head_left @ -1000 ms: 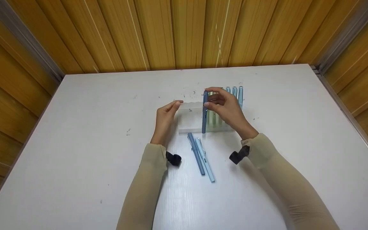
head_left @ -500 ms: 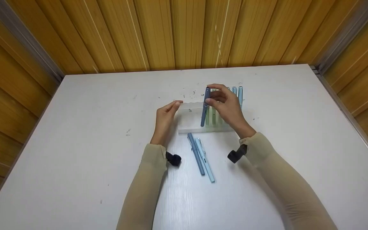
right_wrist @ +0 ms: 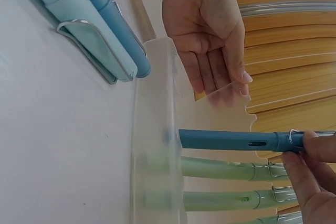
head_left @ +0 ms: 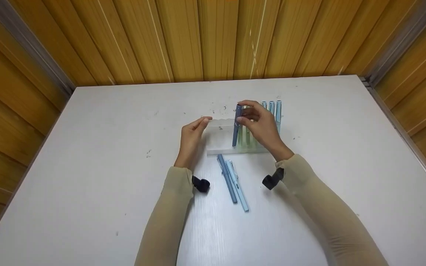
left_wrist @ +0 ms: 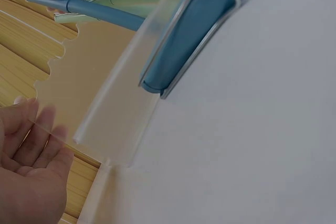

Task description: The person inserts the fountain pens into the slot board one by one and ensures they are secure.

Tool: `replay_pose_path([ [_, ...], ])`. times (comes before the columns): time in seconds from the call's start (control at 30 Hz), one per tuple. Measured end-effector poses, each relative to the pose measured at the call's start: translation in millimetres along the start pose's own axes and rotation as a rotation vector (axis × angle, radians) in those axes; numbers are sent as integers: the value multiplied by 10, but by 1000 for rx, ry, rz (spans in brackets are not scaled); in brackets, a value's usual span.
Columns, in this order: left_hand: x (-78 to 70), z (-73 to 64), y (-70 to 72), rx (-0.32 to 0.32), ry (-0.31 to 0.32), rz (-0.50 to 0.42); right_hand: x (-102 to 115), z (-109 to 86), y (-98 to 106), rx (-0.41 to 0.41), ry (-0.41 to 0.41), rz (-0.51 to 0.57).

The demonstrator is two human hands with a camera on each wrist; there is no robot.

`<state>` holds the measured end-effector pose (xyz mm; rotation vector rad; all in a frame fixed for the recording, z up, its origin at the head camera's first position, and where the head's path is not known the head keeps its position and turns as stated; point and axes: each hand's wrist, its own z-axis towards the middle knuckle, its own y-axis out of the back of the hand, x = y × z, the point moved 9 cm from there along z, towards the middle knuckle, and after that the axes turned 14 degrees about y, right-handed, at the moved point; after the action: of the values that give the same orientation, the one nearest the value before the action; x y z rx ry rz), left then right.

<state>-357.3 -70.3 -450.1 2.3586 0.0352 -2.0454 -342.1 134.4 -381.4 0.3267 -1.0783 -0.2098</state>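
My left hand (head_left: 192, 138) pinches the upper left corner of a clear pen stand (head_left: 220, 136) with a notched top edge; its fingers show through the plastic in the right wrist view. My right hand (head_left: 263, 123) pinches a dark blue fountain pen (right_wrist: 228, 140) near its clip end. This pen stands nearly upright against the stand, its lower end close to the bottom ledge; whether it touches is unclear. Green pens (right_wrist: 220, 167) stand beside it, partly behind my right hand. Light blue pens (head_left: 279, 111) fill the right end.
In front of the stand, a dark blue pen (head_left: 227, 179) and a light blue pen (head_left: 238, 186) lie side by side on the white table (head_left: 87, 184). A wood-look panel wall (head_left: 183, 40) rises behind the table.
My right hand has lifted the dark blue pen from in front of the ledge and brought it back over the stand, then lowered it slightly. The left hand stays at the corner.
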Motion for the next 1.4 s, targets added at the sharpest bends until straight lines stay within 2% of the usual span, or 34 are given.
replay_pose_path([
  [0.43, 22, 20, -1, 12, 53, 15, -71, -10, -58, 43, -28, -35],
  [0.6, 6, 12, 8, -13, 29, 15, -6, 17, -48, 52, 35, -65],
  [0.83, 23, 21, 12, -13, 20, 35, 118, 22, -59, 66, 181, -160],
  [1.13, 24, 11, 14, -19, 25, 35, 146, 40, -84, 95, 232, -210],
  [1.4, 19, 24, 18, -31, 32, 41, 225, 96, -79, 119, 301, -306],
])
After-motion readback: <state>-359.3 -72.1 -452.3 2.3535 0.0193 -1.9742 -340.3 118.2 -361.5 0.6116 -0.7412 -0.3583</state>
